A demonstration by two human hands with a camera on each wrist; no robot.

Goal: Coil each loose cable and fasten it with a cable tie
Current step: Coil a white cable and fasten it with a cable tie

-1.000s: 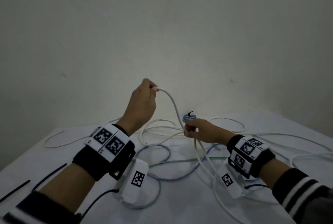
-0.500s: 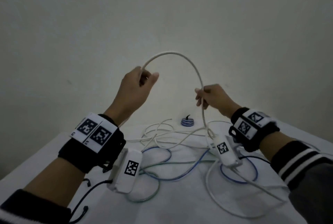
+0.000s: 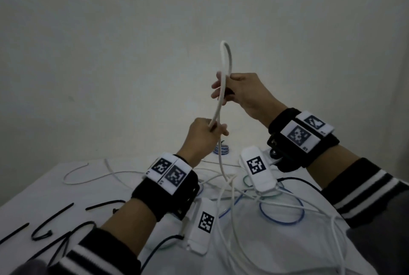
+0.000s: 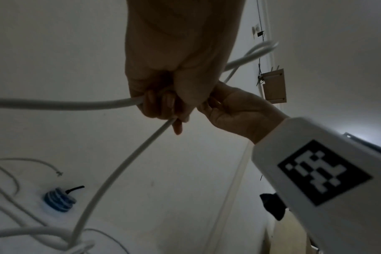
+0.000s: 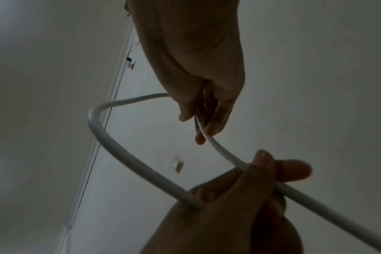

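Head view: a white cable (image 3: 223, 89) is held raised above the table (image 3: 44, 188) in a narrow upright loop, gripped lower by the left hand (image 3: 202, 136) and pinched higher by the right hand (image 3: 241, 93) (black cable ties (image 3: 55, 212) lie left).

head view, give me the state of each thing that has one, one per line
white cable: lifted, bent into a narrow loop, rest trailing to the table
left hand: gripping the white cable below the loop
right hand: pinching the loop's two strands
blue cable: loose on the table, uncoiled
blue coil: wound, already tied
black cable ties: lying unused on the table
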